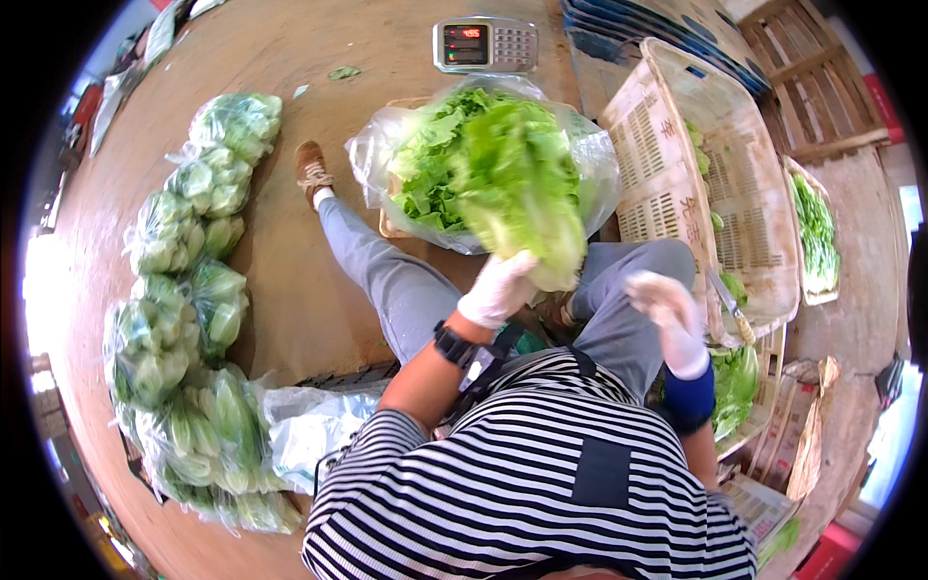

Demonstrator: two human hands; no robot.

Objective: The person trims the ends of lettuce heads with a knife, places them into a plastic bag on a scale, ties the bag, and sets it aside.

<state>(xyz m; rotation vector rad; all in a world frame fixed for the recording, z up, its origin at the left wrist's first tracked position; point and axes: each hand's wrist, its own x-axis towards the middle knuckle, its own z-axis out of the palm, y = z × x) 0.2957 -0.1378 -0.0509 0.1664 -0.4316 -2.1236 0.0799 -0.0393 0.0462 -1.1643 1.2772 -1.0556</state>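
Note:
My left hand (pixel 499 288), in a white glove with a dark watch at the wrist, grips a head of leaf lettuce (pixel 512 164) by its pale base. Its leaves are smeared by motion and hang over an open clear plastic bag (pixel 604 169) spread in a shallow basket (pixel 394 227). More lettuce leaves (pixel 425 179) lie inside the bag. My right hand (pixel 669 314), also gloved, hovers over my right knee with its fingers loosely apart and nothing visible in them. Close to its right, a knife (pixel 732 304) rests on the near edge of a large white plastic crate (pixel 667 208).
A digital scale display (pixel 486 44) stands beyond the basket. Along the left, several bagged bundles of greens (pixel 159 329) form a curved row beside a pile of plastic bags (pixel 319 435). Another crate of greens (pixel 815 232), a crate of lettuce (pixel 735 387) and a wooden pallet (pixel 807 72) are at right.

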